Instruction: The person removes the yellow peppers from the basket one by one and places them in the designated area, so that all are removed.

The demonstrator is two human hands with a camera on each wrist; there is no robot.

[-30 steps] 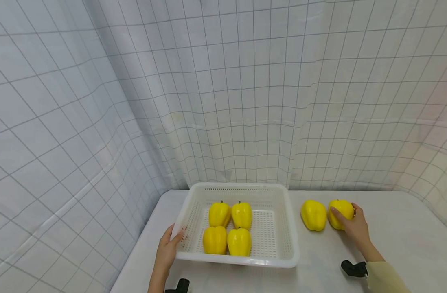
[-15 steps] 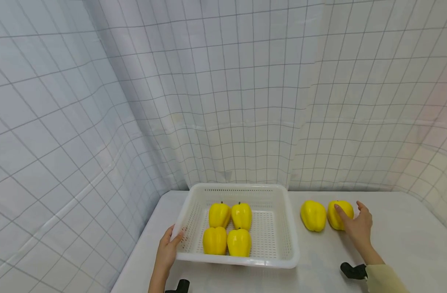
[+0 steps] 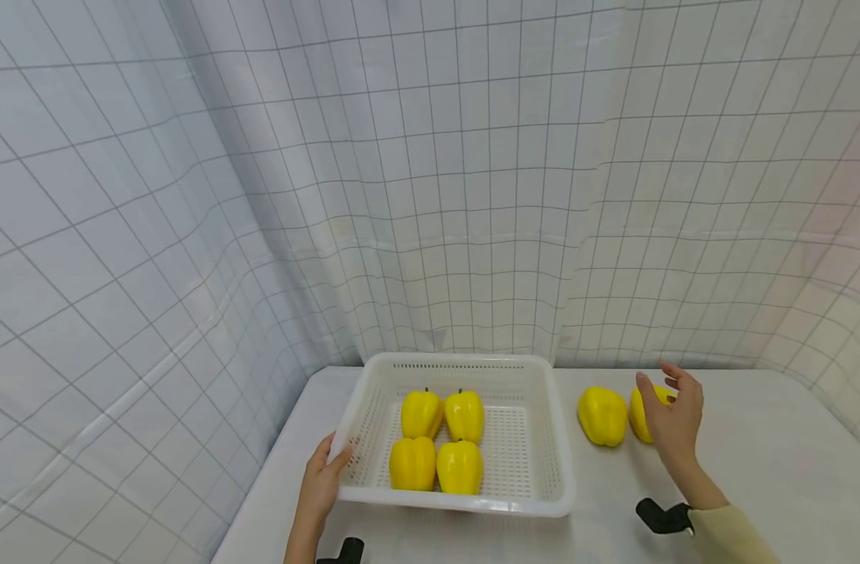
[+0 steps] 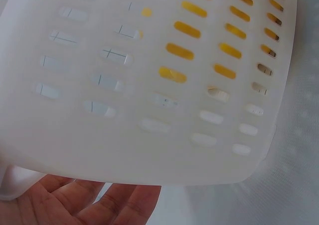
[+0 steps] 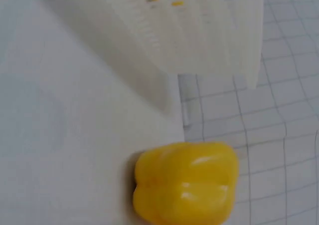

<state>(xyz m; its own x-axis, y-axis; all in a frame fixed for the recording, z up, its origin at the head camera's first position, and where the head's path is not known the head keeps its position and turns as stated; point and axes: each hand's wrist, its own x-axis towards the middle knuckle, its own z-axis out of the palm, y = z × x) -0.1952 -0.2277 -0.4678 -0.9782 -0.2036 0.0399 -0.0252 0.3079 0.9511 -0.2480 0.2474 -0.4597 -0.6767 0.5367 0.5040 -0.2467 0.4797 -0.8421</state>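
A white plastic basket (image 3: pixel 458 500) holds several yellow bell peppers (image 3: pixel 413 464). My left hand (image 3: pixel 319 484) grips the basket's left side, thumb over the rim; in the left wrist view its fingers (image 4: pixel 132 200) reach beneath the basket's slotted wall (image 4: pixel 124 145). To the right of the basket, two more yellow bell peppers lie on the table: the left one (image 3: pixel 602 416) in full sight, the right one (image 3: pixel 638 417) partly covered by my right hand (image 3: pixel 675 415). That hand hovers with fingers spread, holding nothing. The right wrist view shows one bell pepper (image 5: pixel 187 182) but no hand.
The white table (image 3: pixel 775 454) ends at a white grid-patterned curtain (image 3: pixel 472 196) at the back and left. A black wrist device (image 3: pixel 663 517) shows below the right hand, and another (image 3: pixel 348 551) beside the left wrist.
My right hand has let go of the rightmost bell pepper, which stays on the table, and has lifted off and shifted slightly left. My left hand and the basket have not moved.
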